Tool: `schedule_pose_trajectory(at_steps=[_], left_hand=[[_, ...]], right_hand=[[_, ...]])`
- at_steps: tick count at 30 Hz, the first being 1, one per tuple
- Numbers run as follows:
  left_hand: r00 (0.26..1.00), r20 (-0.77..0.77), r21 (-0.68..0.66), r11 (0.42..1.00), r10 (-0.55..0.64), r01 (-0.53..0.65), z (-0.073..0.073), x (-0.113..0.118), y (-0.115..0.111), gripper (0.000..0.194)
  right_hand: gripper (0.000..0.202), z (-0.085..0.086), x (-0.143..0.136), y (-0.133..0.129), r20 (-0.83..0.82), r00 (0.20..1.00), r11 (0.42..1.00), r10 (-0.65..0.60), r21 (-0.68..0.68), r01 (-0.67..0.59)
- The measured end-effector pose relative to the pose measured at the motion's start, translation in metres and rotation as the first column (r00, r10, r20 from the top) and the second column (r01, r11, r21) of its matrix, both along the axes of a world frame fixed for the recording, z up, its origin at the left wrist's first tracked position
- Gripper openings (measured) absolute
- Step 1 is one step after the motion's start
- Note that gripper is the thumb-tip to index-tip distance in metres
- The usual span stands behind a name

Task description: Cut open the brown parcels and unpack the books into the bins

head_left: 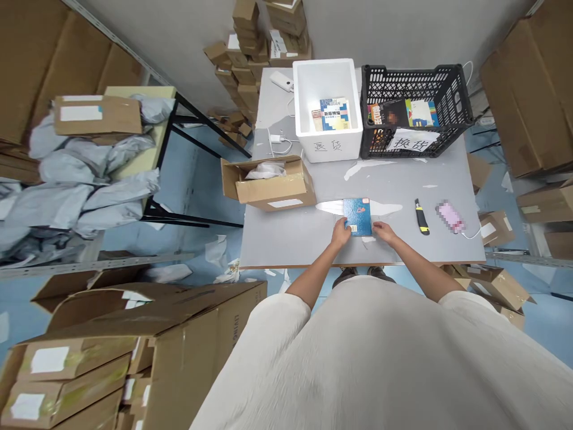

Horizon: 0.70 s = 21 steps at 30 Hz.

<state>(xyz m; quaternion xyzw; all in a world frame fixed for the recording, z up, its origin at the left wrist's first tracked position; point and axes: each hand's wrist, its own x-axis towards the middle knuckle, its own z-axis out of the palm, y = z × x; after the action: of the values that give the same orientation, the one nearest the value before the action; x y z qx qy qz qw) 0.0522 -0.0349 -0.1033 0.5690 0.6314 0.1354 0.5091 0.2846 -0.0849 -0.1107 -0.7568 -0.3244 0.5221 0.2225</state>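
A blue book point(357, 215) with a small red mark and a pale label near its lower left corner is at the front middle of the grey table point(286, 239). My left hand point(341, 233) grips its lower left edge, the thumb on the cover. At the lower right edge, the fingers of my right hand point(384, 232) are closed on the book's side. White torn wrapping point(387, 209) sticks out from behind the book on both sides. To the right are a black and yellow utility knife point(421, 217) and a blurred pink object point(450, 217) with a white cable.
Left of the book, an opened cardboard box point(275, 192) holds clear plastic wrapping. Behind stand a white foam box point(329, 146) and a black crate point(416, 74), both with books inside. Grey parcels point(67, 200) cover a side table; a large carton point(201, 334) stands near my left side.
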Motion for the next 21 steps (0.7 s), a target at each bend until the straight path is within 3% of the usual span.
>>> schedule_pose_trajectory(at_steps=[5,9,16,21], left_hand=[[0.974,-0.024,-0.050,0.974,-0.224,0.222,0.002,-0.002,-0.009,0.076],[0.950,-0.043,-0.113,0.946,-0.309,0.303,0.004,-0.003,-0.012,0.092],[0.949,-0.027,-0.146,0.941,-0.313,0.306,0.008,-0.011,-0.008,0.107],[0.977,0.080,-0.118,0.971,-0.199,0.208,0.014,-0.017,-0.010,0.081]], right_hand=[[0.052,-0.002,-0.013,0.005,-0.153,0.987,0.998,-0.058,0.023,0.062],[0.056,-0.001,-0.022,0.006,-0.202,0.969,0.989,-0.141,0.004,0.145],[0.067,0.007,-0.029,0.011,-0.026,0.977,0.977,-0.210,0.029,0.211],[0.031,0.023,-0.044,0.023,0.075,0.997,0.994,0.000,0.112,-0.008]])
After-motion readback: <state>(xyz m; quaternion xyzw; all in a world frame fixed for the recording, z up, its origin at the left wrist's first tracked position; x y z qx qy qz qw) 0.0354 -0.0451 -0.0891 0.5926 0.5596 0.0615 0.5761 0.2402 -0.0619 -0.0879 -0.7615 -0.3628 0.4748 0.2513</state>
